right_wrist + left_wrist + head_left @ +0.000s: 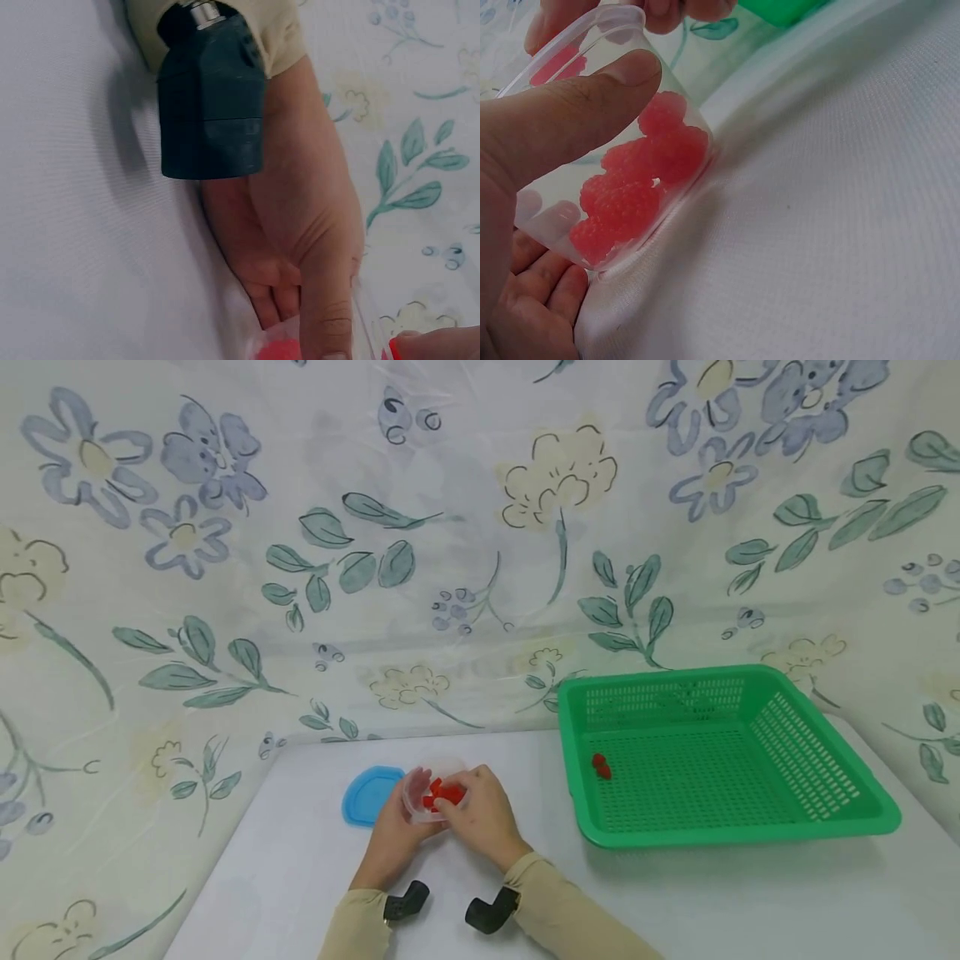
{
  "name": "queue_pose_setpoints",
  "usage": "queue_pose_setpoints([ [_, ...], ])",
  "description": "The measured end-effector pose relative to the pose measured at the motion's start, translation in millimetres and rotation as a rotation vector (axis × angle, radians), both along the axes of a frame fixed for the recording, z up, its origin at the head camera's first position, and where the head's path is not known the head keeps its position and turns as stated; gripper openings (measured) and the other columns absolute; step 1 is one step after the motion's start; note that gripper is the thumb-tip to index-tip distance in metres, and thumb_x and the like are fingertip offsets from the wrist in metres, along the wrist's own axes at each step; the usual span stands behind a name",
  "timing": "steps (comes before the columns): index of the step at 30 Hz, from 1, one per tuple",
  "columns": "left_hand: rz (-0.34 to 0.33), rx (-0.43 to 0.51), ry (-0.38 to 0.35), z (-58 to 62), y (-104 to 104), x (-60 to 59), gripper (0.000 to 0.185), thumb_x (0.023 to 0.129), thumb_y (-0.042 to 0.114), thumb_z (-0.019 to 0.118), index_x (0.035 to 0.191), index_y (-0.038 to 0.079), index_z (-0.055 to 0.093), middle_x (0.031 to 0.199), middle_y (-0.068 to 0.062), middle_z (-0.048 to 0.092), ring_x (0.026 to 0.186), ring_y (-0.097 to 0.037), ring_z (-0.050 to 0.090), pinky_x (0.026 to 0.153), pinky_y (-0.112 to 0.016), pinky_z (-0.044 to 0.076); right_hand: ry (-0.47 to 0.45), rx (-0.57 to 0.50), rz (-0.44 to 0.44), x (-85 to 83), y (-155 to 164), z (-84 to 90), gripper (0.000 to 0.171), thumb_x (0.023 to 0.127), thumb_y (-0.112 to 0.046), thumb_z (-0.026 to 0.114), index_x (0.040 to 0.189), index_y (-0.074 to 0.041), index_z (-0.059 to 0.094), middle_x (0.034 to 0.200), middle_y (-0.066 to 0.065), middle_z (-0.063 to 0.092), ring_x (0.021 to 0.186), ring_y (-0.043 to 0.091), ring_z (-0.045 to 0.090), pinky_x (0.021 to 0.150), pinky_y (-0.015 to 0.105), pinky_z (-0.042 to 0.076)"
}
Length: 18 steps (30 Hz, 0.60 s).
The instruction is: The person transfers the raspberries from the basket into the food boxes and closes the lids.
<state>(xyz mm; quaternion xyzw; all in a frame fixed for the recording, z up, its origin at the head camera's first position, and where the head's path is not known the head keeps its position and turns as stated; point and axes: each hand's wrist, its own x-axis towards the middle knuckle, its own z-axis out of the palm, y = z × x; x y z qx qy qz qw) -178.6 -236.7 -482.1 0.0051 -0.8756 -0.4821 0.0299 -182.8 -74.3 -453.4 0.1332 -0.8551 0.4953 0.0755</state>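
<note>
A small clear plastic cup [679, 79] with several red raspberries [641, 169] lies tilted on its side close over the white table. My left hand [397, 828] grips it, the thumb pressed along its wall and the other fingers round the far side. At the cup's mouth is my right hand [483, 814], its thumb and fingers curled about a red raspberry [453, 793]. The right wrist view shows the right thumb [326, 322] pointing down over the cup, its fingertips partly out of frame. A blue lid [371, 797] lies flat just left of the cup.
On the right stands a large green slotted basket [675, 839] holding a few red raspberries [602, 767] near its left wall. A white cloth-like surface covers the table [285, 860]. Behind it hangs a flowered sheet [465, 568]. Black wrist cameras [491, 912] sit by both sleeves.
</note>
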Motion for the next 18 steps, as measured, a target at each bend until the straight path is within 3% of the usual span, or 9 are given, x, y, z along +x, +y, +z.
queue_pose_setpoints([
  [12,0.004,0.005,-0.009,-0.2,0.5,-0.8,0.093,0.078,0.013,0.087,0.154,0.016,0.034,0.154,-0.009,0.045,0.145,-0.032,0.037,0.113,-0.056,0.033,0.038,0.028,0.0,0.9,-0.5,-3.3,0.027,0.087,-0.021,0.079,0.111,-0.01,0.074,0.098,0.003,0.058,0.084,0.011,0.051,0.067,0.018,0.051],
  [18,0.011,0.0,-0.011,0.8,1.7,2.3,0.095,0.077,0.02,0.088,0.154,0.017,0.034,0.155,-0.009,0.045,0.144,-0.034,0.036,0.111,-0.058,0.035,0.032,0.034,-0.009,1.2,1.9,1.2,0.027,0.087,-0.021,0.078,0.112,-0.011,0.073,0.1,0.004,0.059,0.083,0.012,0.052,0.067,0.018,0.051],
])
